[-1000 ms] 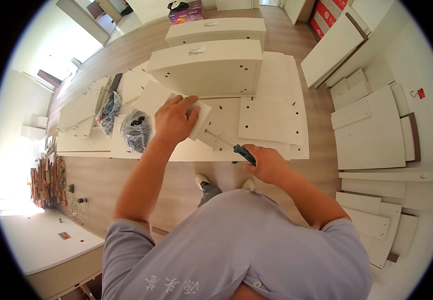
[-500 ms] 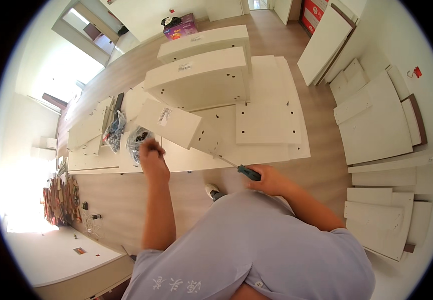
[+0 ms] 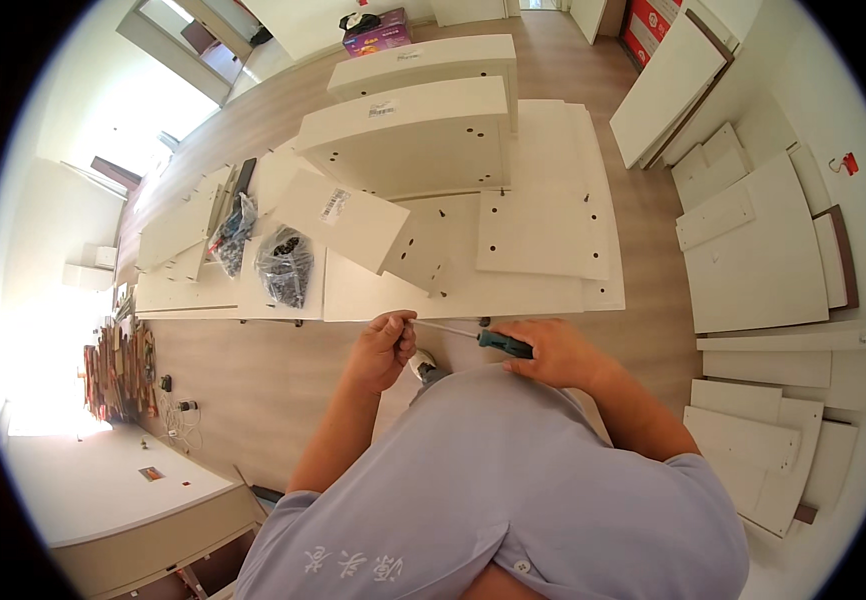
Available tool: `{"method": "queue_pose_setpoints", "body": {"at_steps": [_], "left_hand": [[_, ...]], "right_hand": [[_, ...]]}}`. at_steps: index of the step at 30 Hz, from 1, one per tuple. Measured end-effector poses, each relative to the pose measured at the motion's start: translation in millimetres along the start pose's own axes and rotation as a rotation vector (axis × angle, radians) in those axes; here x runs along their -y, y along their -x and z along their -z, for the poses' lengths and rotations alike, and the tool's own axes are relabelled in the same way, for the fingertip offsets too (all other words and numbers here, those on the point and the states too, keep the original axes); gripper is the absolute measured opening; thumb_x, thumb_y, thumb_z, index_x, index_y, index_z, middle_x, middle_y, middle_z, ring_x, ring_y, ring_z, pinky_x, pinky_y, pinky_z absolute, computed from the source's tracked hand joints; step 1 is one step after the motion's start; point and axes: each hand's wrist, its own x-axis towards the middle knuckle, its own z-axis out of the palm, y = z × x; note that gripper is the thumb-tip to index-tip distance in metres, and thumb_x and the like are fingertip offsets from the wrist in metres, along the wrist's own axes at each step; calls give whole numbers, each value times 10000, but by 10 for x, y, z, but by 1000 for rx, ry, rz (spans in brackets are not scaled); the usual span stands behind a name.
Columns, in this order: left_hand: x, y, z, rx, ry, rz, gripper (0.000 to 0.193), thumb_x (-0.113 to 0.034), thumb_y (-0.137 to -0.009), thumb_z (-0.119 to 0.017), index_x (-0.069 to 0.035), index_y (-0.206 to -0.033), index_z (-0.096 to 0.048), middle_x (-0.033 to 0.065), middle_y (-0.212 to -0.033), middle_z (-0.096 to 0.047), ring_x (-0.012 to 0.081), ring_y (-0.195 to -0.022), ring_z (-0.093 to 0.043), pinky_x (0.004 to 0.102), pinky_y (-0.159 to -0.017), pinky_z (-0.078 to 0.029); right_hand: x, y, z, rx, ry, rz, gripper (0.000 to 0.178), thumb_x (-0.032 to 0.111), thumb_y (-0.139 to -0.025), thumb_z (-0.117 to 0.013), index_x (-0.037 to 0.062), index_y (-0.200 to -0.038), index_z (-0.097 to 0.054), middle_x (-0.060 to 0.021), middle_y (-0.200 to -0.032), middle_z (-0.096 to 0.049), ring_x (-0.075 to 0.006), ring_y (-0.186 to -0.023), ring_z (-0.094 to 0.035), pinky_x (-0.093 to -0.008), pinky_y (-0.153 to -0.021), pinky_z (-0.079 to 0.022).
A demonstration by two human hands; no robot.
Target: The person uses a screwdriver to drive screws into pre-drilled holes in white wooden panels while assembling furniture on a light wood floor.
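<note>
My right hand [image 3: 551, 353] grips the dark teal handle of a screwdriver [image 3: 501, 343] whose thin shaft points left. My left hand [image 3: 383, 348] is closed at the shaft's tip, fingers pinched together on it; whether a small part is between them I cannot tell. Both hands hover just in front of the near edge of a flat white furniture panel [image 3: 393, 295] on the wooden floor. A smaller white board [image 3: 343, 220] with a barcode sticker lies tilted on that panel. A shoe tip shows under my hands.
Two clear bags of dark hardware [image 3: 283, 265] lie at the panel's left end. A half-built white cabinet box [image 3: 413, 135] stands behind. More white boards [image 3: 753, 240] are stacked on the right and lean on the wall. A white table [image 3: 103, 490] is at lower left.
My left hand let go of the small white board and drew back to the screwdriver tip. The board now lies on the panel. My right hand stayed on the handle.
</note>
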Motion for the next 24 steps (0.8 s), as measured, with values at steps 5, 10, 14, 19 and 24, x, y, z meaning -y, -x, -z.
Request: {"method": "queue_pose_setpoints", "body": {"at_steps": [5,10,14,19,24], "left_hand": [[-5,9,-130,-29,-174,-10,374,-330,-1050,-684,27,-1159,-669,6,-754,-550,115,-669,-461,266,-607,-398],[-121,14,-372,-88,-490,3,372,-302,-1040,-710,62,-1114,-715,-5,-697,-518,94,-643,-429,256,-580,-369],[-184,-33,-404,-60,-535,27,370,-295,-1046,-698,67,-1117,-716,-13,-712,-527,86,-634,-431,251,-562,-366],[-342,68,-735,56,-268,-194,413,-335,-1037,-700,55,-1172,-693,-15,-771,-547,74,-639,-465,236,-569,-395],[-676,76,-341,-167,-794,-382,218,-158,-1036,-654,8,-1173,-691,12,-884,-635,49,-746,-536,211,-645,-436]], "right_hand": [[13,34,-12,31,68,-44,524,260,-900,-744,131,-1394,-626,-137,-1176,-715,-358,-1085,-666,-459,-968,-521],[107,107,55,1,272,-116,518,218,-895,-753,151,-1393,-627,-102,-1145,-695,-321,-1046,-684,-434,-895,-549],[49,155,74,-123,282,11,467,210,-901,-752,149,-1349,-635,-82,-1135,-679,-301,-1028,-691,-434,-851,-561],[-135,162,-55,-268,-187,-65,452,176,-868,-775,113,-1295,-641,-107,-1181,-676,-321,-1034,-688,-429,-882,-564],[-269,-110,-169,-486,-230,13,430,155,-866,-773,68,-1271,-655,-134,-1193,-688,-331,-1067,-681,-421,-938,-547]]}}
